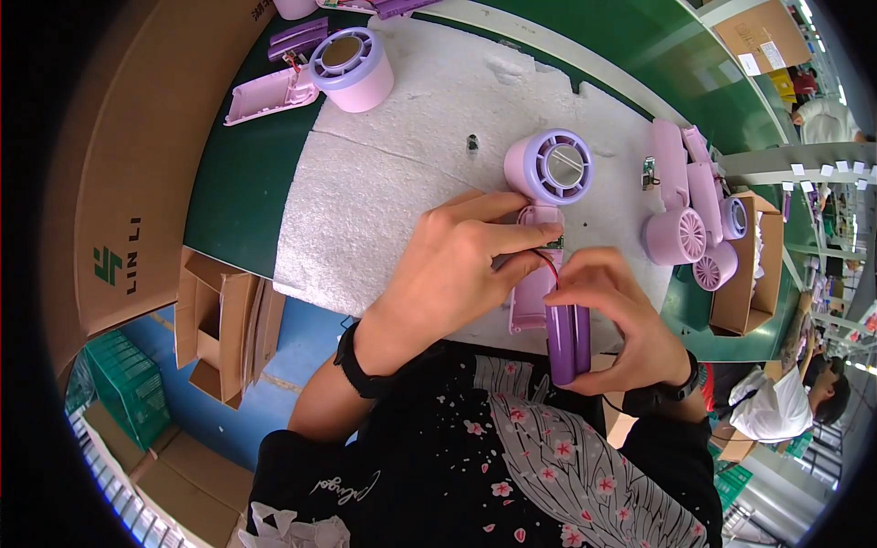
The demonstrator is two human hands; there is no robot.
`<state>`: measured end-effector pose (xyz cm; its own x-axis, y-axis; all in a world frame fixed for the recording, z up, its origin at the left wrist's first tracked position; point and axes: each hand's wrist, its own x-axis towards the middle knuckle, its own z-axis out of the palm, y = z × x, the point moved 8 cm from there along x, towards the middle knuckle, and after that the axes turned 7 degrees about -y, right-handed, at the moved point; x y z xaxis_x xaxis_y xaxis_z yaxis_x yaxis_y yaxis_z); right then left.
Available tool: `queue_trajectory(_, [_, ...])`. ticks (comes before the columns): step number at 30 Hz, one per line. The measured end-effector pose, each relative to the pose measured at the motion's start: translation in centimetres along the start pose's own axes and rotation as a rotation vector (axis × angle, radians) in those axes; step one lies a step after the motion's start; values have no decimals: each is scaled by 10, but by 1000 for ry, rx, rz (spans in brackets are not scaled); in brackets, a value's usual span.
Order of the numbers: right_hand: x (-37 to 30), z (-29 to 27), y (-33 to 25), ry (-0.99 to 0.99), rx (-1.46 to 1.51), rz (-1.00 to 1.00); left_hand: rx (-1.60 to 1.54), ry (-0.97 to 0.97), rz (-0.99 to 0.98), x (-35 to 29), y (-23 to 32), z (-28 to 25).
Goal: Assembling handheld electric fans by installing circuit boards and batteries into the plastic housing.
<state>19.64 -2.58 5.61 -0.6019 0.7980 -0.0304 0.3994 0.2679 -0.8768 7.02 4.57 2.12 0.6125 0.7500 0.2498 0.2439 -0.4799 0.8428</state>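
A pink handheld fan [523, 164] with a lilac ring lies before me, its handle shell [527, 306] open toward me. My left hand [448, 265] is closed on it, with thumb and forefinger at a small green circuit board [554, 243] in the upper handle. Beside the shell, my right hand [630, 320] grips a purple battery pack [561, 342] of two joined cylinders. Thin red and dark wires [551, 264] run between the board and the pack. My left fingers partly cover the board and the handle.
A white foam sheet [365, 210] covers much of the green table [237, 192]. Another opened fan [365, 87] lies at far left. Several pink fans and shells [673, 236] lie on the right, next to a cardboard box [763, 292]. A tall carton [137, 164] stands left.
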Motion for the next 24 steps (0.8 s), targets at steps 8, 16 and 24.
queue_trajectory(8, [7, 5, -13, 29, -218, -83, 56, -15, 60, 2, 6, -1])
queue_trajectory(16, [11, 10, -5, 40, -317, -134, 80, -56, 110, 2, 9, 0])
queue_trajectory(24, [10, 6, -1, 35, -372, -63, 132, -60, 140, -1, 11, -1])
